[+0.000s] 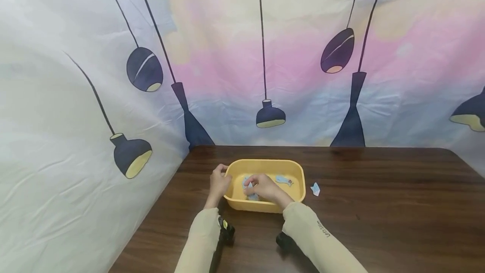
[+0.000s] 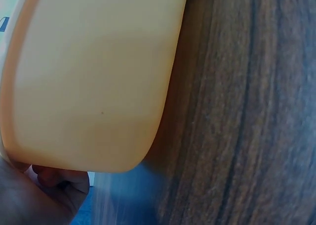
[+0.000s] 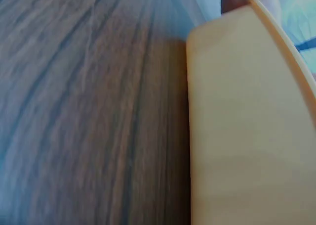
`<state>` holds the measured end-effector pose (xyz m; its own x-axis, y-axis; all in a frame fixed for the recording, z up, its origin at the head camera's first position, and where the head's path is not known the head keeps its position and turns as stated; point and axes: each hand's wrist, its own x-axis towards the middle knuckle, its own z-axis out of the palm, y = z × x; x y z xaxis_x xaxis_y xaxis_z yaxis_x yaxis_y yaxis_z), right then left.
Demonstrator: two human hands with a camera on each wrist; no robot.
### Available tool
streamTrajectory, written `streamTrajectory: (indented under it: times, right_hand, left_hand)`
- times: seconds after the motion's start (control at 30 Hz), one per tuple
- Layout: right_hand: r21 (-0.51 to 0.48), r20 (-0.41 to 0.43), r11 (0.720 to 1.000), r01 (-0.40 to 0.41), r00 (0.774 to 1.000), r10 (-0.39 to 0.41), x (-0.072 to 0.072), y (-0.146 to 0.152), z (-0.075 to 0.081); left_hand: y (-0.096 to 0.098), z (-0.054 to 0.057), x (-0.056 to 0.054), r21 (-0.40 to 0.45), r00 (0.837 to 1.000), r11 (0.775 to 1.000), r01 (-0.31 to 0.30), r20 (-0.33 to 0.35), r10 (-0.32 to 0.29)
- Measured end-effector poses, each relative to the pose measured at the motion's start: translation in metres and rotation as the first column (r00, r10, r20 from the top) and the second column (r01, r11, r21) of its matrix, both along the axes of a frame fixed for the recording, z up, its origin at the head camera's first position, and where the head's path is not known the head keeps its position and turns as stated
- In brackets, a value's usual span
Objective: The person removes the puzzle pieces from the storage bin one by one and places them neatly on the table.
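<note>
A yellow plastic basin (image 1: 265, 206) stands on the table. At its left end my left hand (image 1: 219, 183) grips the rim, and the left wrist view shows the fingers (image 2: 64, 185) against that end wall. My right hand (image 1: 265, 187) reaches over the near rim into the basin. Its thumb and fingers pinch a small light-blue piece (image 1: 250, 185), partly hidden by them. Another light-blue piece (image 1: 253, 197) lies below that hand on the basin floor. A blue fish-shaped piece (image 1: 282, 179) with a reddish spot lies at the right inside. The right wrist view shows the basin's outer wall (image 3: 247, 116), not the right hand.
A small blue-and-white piece (image 1: 315, 189) lies on the dark wooden table (image 1: 379, 205), just right of the basin. Behind the table hangs a cloth (image 1: 227, 54) printed with lamps. Black wrist devices (image 1: 227, 233) are strapped under both sleeves.
</note>
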<state>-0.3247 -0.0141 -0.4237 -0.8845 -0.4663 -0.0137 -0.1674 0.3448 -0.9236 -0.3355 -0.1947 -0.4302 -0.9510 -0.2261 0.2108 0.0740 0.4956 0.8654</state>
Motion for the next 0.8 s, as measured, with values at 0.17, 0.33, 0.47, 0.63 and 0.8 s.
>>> streamTrajectory:
  times: [0.17,0.33,0.47,0.63,0.8]
  right_hand:
    - [-0.056,0.012,0.993,0.101,0.995,-0.100,-0.001,0.011,0.007]
    - [-0.099,-0.035,0.983,0.152,0.987,-0.156,0.000,0.030,0.015]
    - [-0.171,-0.004,0.972,0.159,0.987,-0.162,0.001,0.052,0.019]
    - [-0.218,0.086,0.950,0.224,0.974,-0.210,0.000,0.087,0.022]
    - [-0.167,0.123,0.929,0.330,0.942,-0.312,-0.005,0.122,0.023]
  left_hand:
    - [-0.002,0.005,-0.001,0.009,1.000,1.000,-0.015,0.007,0.015]
    - [-0.004,0.007,-0.003,0.006,1.000,1.000,-0.012,0.003,0.012]
    - [-0.004,0.006,-0.002,-0.006,1.000,1.000,-0.007,0.019,0.007]
    - [0.000,0.003,-0.002,-0.012,0.999,1.000,0.013,0.038,-0.012]
    - [0.001,0.001,-0.001,-0.007,0.999,1.000,0.018,0.047,-0.018]
